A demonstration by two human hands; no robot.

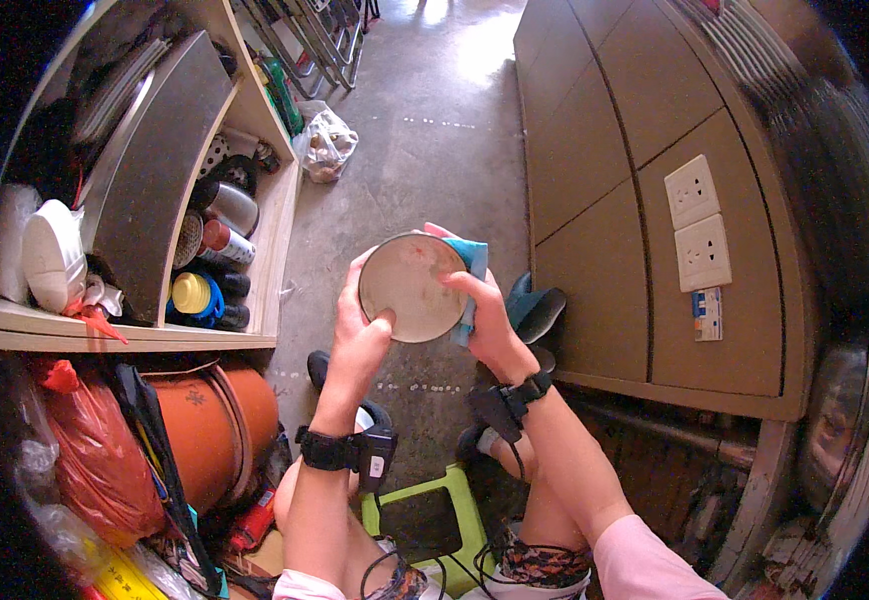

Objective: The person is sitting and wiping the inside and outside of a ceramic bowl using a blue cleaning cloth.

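Observation:
My left hand (356, 321) grips the left edge of a round, dull beige object (413, 289), its thumb on the flat face. This face has a thin rim and a faint reddish mark near the top; whether it is a lid or the end of a tin, I cannot tell. From the right, my right hand (488, 319) holds the same object, thumb also on the face. A light blue cloth (477, 259) is pinched between that hand and the object's side. A bit of pink shows above the rim. Most of my fingers are hidden behind.
A wooden shelf unit (284, 187) with bottles stands left, above an orange drum (213, 427) and a red plastic bag (97, 457). On the right is a brown cabinet (592, 300) with sockets (697, 225). A green plastic stool (472, 517) lies below me; a white bag (327, 146) sits ahead.

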